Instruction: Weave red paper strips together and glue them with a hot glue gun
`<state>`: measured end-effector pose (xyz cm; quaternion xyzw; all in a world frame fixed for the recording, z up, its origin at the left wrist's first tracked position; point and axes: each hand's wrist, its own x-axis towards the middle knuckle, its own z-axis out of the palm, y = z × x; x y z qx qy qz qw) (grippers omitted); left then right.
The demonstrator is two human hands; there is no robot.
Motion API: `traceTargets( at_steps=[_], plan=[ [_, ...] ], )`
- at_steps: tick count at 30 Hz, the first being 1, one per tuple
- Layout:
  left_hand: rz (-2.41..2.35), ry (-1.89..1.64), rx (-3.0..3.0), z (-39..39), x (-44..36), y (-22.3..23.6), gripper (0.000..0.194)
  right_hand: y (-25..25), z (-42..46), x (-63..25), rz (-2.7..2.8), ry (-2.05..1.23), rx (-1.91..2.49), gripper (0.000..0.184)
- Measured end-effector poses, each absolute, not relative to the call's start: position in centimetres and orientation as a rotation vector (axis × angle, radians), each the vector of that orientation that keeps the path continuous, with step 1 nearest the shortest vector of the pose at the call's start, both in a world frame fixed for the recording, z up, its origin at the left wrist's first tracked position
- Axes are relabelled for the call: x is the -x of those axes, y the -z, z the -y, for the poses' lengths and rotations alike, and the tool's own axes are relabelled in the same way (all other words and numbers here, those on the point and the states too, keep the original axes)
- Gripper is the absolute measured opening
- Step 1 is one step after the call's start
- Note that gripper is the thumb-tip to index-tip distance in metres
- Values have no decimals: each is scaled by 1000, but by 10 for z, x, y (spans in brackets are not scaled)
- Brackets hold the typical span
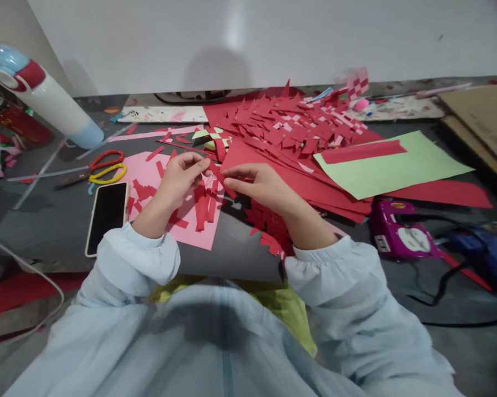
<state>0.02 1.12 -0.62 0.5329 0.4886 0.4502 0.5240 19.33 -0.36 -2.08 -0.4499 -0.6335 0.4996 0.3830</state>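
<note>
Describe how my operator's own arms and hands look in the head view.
Both the left hand and the right hand are bare, with no gloves. The left sleeve and right sleeve are pale blue, loose and wrinkled. The right cuff is gathered with a ruffled edge. I see no watch or cables on either arm.
</note>
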Motion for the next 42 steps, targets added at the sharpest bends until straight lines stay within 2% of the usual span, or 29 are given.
traceTargets(
  at_steps=[12, 23, 42],
  plan=[
    [-1169, -1194, -1247, -16, 3, 10, 13, 24, -2, -203, 1469, -1193, 1272, 23],
    [-1214, -1093, -1283, -13, 2, 9, 15, 21, -6, -210, 1155, -1168, 1214, 19],
    [-1251, -1045, -1382, -13, 4, 4, 12, 21, -8, -209, 1148, -1080, 1285, 9]
  ],
)
